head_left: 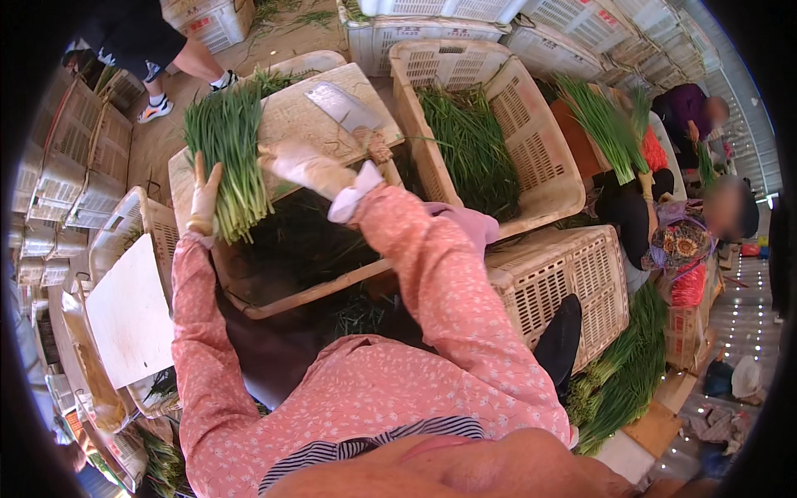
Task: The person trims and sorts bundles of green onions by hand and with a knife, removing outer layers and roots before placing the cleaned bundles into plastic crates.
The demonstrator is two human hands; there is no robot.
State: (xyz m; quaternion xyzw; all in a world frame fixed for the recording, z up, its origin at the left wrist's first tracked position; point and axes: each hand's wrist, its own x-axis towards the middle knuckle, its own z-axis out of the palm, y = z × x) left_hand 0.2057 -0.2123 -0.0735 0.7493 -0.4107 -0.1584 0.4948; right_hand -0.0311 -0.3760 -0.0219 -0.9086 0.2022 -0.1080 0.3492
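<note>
A bundle of green leafy stalks, like garlic chives (231,149), lies on a worn wooden board (287,115), its pale ends pointing towards me. My left hand (204,193), in a pale glove, rests against the bundle's left side with fingers apart. On the right side, my gloved right hand (299,165) is beside the stalks, slightly blurred, and its grip is unclear. A cleaver (342,104) with a wrapped handle lies flat at the board's right. Beneath the board's near edge is a plastic crate (324,291) with dark leaf scraps inside.
To the right stands a large crate (548,187) holding cut greens (470,149). An upturned crate (560,286) is nearer me. A white panel (131,317) leans at left. Two people work at far right; another person's legs (187,65) are at upper left. Stacked crates line the back.
</note>
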